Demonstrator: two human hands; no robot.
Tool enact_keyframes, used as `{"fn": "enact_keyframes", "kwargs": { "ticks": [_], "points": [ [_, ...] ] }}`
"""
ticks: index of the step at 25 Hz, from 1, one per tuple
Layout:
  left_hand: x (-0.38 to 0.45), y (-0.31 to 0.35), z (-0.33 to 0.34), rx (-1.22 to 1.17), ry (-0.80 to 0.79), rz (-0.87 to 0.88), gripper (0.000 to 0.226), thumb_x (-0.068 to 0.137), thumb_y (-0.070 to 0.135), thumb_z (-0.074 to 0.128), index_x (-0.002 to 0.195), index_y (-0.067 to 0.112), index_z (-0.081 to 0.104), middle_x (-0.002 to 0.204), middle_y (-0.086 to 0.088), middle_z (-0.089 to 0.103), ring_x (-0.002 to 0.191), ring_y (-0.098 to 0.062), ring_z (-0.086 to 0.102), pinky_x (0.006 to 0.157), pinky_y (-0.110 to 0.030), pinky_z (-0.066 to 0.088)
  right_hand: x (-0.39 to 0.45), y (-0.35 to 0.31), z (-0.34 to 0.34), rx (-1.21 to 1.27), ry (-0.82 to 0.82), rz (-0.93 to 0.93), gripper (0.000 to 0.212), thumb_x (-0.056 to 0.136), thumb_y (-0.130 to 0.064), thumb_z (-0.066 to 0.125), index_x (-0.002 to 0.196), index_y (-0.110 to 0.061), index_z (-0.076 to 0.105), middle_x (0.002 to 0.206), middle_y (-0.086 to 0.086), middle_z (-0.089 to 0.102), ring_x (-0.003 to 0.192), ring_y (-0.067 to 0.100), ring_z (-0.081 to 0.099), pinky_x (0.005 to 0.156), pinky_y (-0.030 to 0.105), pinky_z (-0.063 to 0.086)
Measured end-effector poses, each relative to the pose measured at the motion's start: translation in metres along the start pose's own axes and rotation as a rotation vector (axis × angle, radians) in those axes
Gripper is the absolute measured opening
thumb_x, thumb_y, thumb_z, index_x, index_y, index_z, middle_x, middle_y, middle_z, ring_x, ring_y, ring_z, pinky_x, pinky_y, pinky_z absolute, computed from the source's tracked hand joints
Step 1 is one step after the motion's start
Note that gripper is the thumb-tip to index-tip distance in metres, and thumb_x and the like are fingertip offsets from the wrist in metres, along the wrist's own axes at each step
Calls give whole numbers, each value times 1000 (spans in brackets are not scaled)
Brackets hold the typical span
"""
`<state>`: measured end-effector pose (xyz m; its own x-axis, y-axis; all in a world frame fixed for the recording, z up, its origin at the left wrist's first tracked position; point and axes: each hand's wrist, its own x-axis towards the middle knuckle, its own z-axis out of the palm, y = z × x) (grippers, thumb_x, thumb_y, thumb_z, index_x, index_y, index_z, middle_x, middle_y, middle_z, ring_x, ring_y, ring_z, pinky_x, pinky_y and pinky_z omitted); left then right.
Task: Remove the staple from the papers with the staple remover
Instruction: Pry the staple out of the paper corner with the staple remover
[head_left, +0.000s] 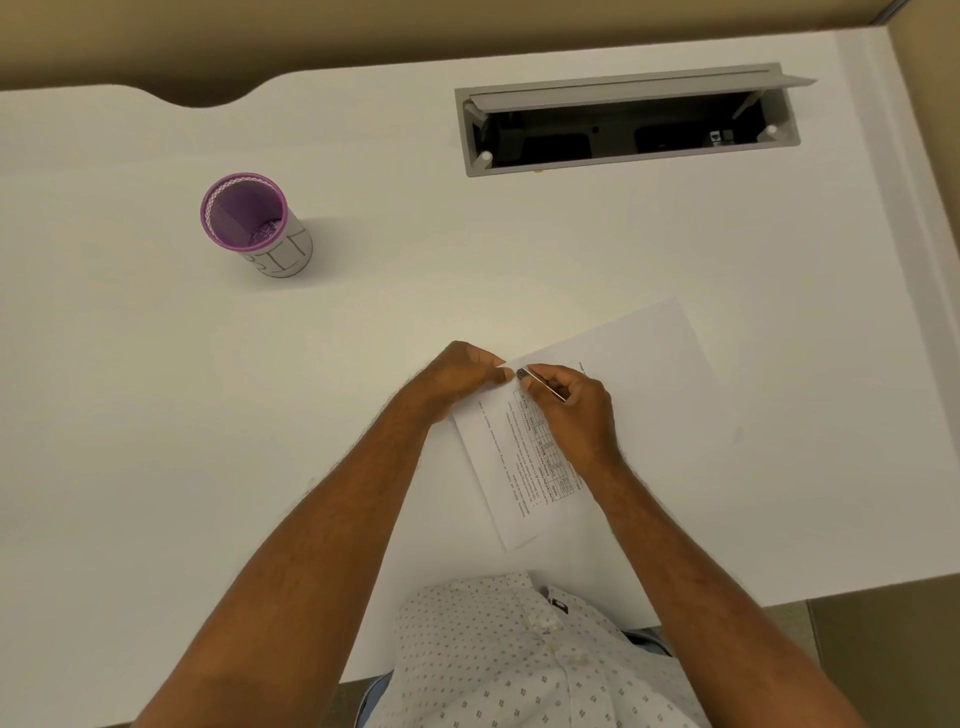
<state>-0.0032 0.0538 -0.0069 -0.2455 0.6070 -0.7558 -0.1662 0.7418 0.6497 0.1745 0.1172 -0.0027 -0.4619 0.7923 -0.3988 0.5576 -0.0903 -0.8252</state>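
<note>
At the near-left corner of the papers (613, 374), the left hand (457, 376) pinches the sheets between thumb and fingertips, holding the corner down against the desk (363, 364). Directly right of that corner, the right hand (574, 410) is closed around the staple remover (543, 383), a slim metal tool whose tip meets the corner just beside the left fingertips; the staple itself is too small to make out. A folded printed sheet with a table lies over the papers beneath the right wrist. Well to the far left of the papers stands a purple mesh cup (254, 223). Beyond the papers, an open cable hatch (628, 124) is set into the desk.
</note>
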Motion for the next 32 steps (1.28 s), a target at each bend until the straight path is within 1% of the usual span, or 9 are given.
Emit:
{"fn": "enact_keyframes", "kwargs": {
  "ticks": [7,9,12,17,23,26,28,30,32],
  "points": [
    [-3,1,-2,21,-38,28,28,93,20,75,66,16,68,67,3,69,57,-9,65,56,-22,49,10,-6,-7,171,15,148,22,94,-40,71,107,-24,79,90,-11,77,82,6,70,72,26,55],
    [-5,1,-4,23,-53,32,32,93,18,75,63,13,64,59,7,66,51,-7,61,53,-20,47,11,-5,-8,185,2,168,21,95,-38,71,109,-24,79,96,-8,79,89,10,73,78,31,60],
    [-8,3,-4,33,-66,31,28,94,19,74,69,9,66,69,-3,70,58,-14,64,58,-23,50,10,-7,-8,199,0,181,22,95,-36,71,111,-24,78,101,-6,79,97,14,74,85,35,62],
    [-12,4,-5,37,-61,22,23,96,23,72,91,0,75,96,-19,79,82,-28,75,76,-36,58,8,-16,-16,277,6,244,24,97,-37,68,114,-22,74,92,-2,77,84,15,72,68,27,58],
    [-27,25,-6,306,-21,152,20,101,17,62,106,9,80,103,-7,79,84,-18,75,82,-36,62,-7,-37,-35,127,45,17,22,100,-39,62,116,-24,65,99,-6,71,72,7,71,67,30,57],
    [-37,43,-5,527,68,262,19,101,22,61,103,20,80,102,0,79,85,-12,72,82,-37,60,-15,-48,-51,-241,102,-242,32,92,-38,74,120,-26,64,105,-12,64,84,4,63,67,17,50],
    [-46,54,-3,637,146,339,20,100,26,61,103,27,80,103,4,80,90,-14,72,85,-43,60,-19,-55,-59,-519,179,-409,33,90,-32,76,120,-28,66,106,-10,60,83,6,60,64,17,44],
    [-55,64,4,728,240,505,19,98,27,64,105,31,81,114,7,78,106,-16,70,99,-49,53,-21,-64,-66,-678,261,-500,22,89,-27,75,111,-26,70,99,-6,60,77,13,62,62,25,45],
    [-66,70,13,866,357,690,17,96,26,69,105,35,81,135,7,69,132,-18,56,120,-57,26,-26,-72,-73,-763,345,-544,10,91,-28,73,96,-20,71,91,-2,61,69,19,60,59,28,44]
  ]
}}
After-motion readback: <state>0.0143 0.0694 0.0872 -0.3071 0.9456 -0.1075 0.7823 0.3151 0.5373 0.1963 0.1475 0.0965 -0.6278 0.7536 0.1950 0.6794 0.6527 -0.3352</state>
